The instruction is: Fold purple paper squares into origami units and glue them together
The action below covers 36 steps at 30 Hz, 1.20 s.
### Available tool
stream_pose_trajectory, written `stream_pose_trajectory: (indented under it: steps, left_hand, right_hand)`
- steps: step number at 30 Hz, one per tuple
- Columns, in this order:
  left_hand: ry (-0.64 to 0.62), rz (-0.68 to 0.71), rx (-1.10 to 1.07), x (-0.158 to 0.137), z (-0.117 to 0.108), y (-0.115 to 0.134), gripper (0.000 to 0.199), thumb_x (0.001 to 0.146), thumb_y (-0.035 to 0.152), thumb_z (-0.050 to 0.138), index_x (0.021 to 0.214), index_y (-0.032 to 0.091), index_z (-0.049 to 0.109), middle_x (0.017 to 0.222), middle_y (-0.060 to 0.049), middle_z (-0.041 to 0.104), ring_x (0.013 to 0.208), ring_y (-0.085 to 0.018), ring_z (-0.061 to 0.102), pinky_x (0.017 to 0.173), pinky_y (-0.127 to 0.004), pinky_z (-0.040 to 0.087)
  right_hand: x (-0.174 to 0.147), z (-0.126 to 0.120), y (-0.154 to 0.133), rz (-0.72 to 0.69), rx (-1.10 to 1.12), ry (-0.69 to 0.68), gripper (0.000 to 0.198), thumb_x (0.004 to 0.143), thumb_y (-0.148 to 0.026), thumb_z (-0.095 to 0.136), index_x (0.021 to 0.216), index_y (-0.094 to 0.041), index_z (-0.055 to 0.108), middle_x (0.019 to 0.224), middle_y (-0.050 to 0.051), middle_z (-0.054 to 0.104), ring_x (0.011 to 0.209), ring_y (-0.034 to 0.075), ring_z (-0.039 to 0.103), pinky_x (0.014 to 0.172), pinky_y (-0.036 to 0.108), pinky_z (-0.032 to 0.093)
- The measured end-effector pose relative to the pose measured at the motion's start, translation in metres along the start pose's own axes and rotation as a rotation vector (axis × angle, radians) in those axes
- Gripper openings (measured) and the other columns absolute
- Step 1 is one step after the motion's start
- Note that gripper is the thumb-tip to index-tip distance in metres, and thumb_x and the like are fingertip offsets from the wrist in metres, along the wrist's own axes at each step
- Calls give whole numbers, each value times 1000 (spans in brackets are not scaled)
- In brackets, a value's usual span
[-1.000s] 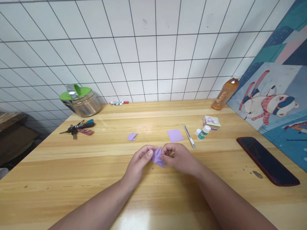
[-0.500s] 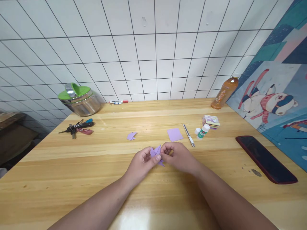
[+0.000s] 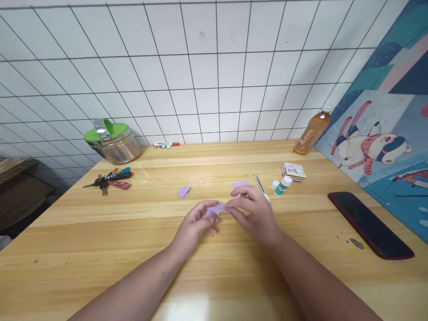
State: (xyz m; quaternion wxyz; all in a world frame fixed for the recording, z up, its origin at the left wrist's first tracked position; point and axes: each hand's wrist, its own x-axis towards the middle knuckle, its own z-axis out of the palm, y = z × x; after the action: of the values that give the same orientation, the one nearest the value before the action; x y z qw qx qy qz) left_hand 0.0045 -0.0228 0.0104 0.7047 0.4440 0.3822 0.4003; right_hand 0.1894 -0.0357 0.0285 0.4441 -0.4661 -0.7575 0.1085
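A folded piece of purple paper (image 3: 216, 209) is between my two hands, raised just over the wooden table. My right hand (image 3: 254, 211) pinches its right end between thumb and fingertips. On the other side, my left hand (image 3: 195, 225) curls around its left part, thumb in front, slightly blurred. Beyond my left hand lies a small folded purple paper piece (image 3: 183, 191). A flat purple sheet (image 3: 240, 184) is partly hidden behind my right hand. Near it are a utility knife (image 3: 261, 185), its lower end covered by my hand, and a glue stick (image 3: 282, 186).
A stack of paper (image 3: 293, 172) lies behind the glue stick. On the right rests a phone (image 3: 371, 225); an orange drink bottle (image 3: 313, 133) stands farther back. Keys (image 3: 107, 180), a steel pot with a green lid (image 3: 117, 145) and markers (image 3: 166, 145) are toward the left.
The folded paper has turned and now lies flatter between my hands. My left fingers have loosened, and my right hand has shifted slightly right, covering part of the flat sheet.
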Motion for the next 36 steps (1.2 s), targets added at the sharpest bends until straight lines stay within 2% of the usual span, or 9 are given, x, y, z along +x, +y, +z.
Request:
stream_pose_trajectory:
  steps: [4, 7, 10, 14, 19, 24, 28, 31, 36]
  left_hand:
    - [-201, -291, -295, -2, 0, 2, 42, 79, 49, 53, 88, 10, 67, 69, -8, 62, 55, -12, 57, 45, -20, 45]
    - [-156, -238, -316, -2, -2, 2, 21, 75, 32, 65, 82, 13, 68, 65, -3, 63, 52, -8, 57, 53, -19, 49]
    - [-64, -153, -244, 0, -4, 2, 13, 72, 22, 69, 83, 14, 69, 71, -3, 67, 63, -9, 61, 64, -20, 50]
    - [-39, -93, -121, 1, -4, 1, 18, 74, 29, 67, 85, 15, 71, 94, -8, 70, 92, -18, 62, 89, -31, 45]
    - [-88, 23, 99, 0, -1, -1, 22, 76, 33, 64, 85, 15, 72, 93, -9, 71, 94, -22, 61, 93, -36, 40]
    - [6, 93, 258, 2, 0, -2, 33, 69, 34, 70, 97, 18, 69, 91, -7, 71, 84, -20, 64, 78, -30, 47]
    - [51, 97, 284, 3, -1, -1, 23, 71, 35, 68, 82, 16, 71, 76, -5, 71, 72, -17, 62, 71, -26, 46]
    - [95, 62, 214, 4, -3, -1, 21, 72, 35, 67, 77, 15, 70, 74, -4, 70, 68, -14, 60, 68, -24, 45]
    - [149, 27, 55, 6, -6, -3, 24, 71, 37, 67, 81, 15, 70, 79, -6, 69, 70, -14, 59, 64, -23, 45]
  right_hand:
    - [-3, -13, 3, -356, -186, -61, 27, 84, -11, 49, 92, -28, 67, 106, 5, 59, 83, 15, 53, 73, 28, 45]
    - [-3, -12, 3, -386, -190, -164, 33, 86, -8, 42, 102, -29, 63, 116, 5, 56, 95, 17, 52, 79, 31, 45]
    - [0, -8, 1, -217, -87, -145, 43, 82, -7, 42, 118, -27, 53, 126, 7, 49, 104, 19, 50, 83, 35, 46]
    - [3, -3, 1, 143, 245, -149, 48, 79, -17, 50, 126, -23, 44, 118, 10, 53, 97, 19, 52, 68, 29, 50]
    - [5, 7, 2, 481, 472, -286, 23, 75, -34, 60, 92, -17, 62, 84, 4, 62, 71, 13, 54, 54, 21, 43]
    - [4, 15, 3, 524, 448, -294, 9, 71, -26, 60, 74, -17, 60, 66, -1, 60, 59, 10, 52, 52, 20, 41]
    - [5, 13, 4, 547, 506, -288, 22, 69, -25, 63, 89, -18, 57, 66, -2, 60, 59, 10, 54, 54, 21, 43]
    - [7, 10, 3, 639, 563, -308, 32, 70, -31, 63, 98, -18, 56, 73, 1, 61, 61, 12, 55, 47, 19, 42]
    - [8, 6, 0, 698, 593, -342, 27, 70, -39, 62, 85, -17, 60, 80, 4, 64, 63, 12, 55, 42, 18, 40]
